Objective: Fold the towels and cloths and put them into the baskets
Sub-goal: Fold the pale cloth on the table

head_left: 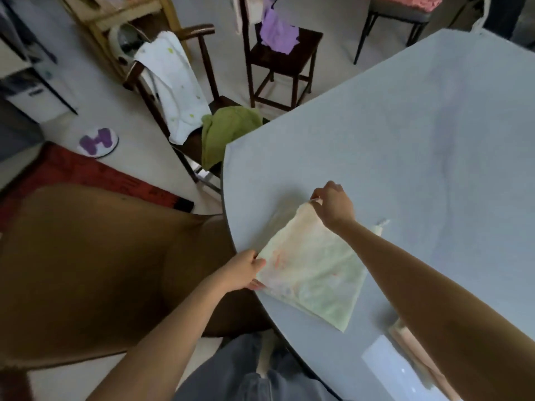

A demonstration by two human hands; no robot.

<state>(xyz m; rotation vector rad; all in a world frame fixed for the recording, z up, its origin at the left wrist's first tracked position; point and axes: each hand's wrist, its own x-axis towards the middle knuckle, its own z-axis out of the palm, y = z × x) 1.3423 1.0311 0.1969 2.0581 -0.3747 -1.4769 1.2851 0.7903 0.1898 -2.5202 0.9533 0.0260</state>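
I have the pale printed cloth (311, 270) lying near the left edge of the grey-blue table (419, 134), already doubled over, it seems, into a rough square. My left hand (246, 270) pinches its near-left corner right at the table's rim, thumb on top and fingers curled beneath. My right hand (333, 206) pinches the far corner between thumb and fingertips and lifts it a little off the surface.

The main risk, as I judge it, is the rim. The left corner sits so close to the edge that a pull toward me could drag the cloth off the table and let the fold fall open. The lifted far corner is a second worry: if only the top layer is caught, the layers will slide apart and the next fold will come out crooked. I cannot tell whether both layers are in the pinch.

Both arms reach out from the near side, the right forearm stretched long across the cloth, wrist bent down over its corner; the left arm comes in lower, off the table's side.

No basket is in view that I can make out. More laundry waits on the far chairs: a white spotted towel (170, 85), a green towel (225, 131) and a purple cloth (278, 33).
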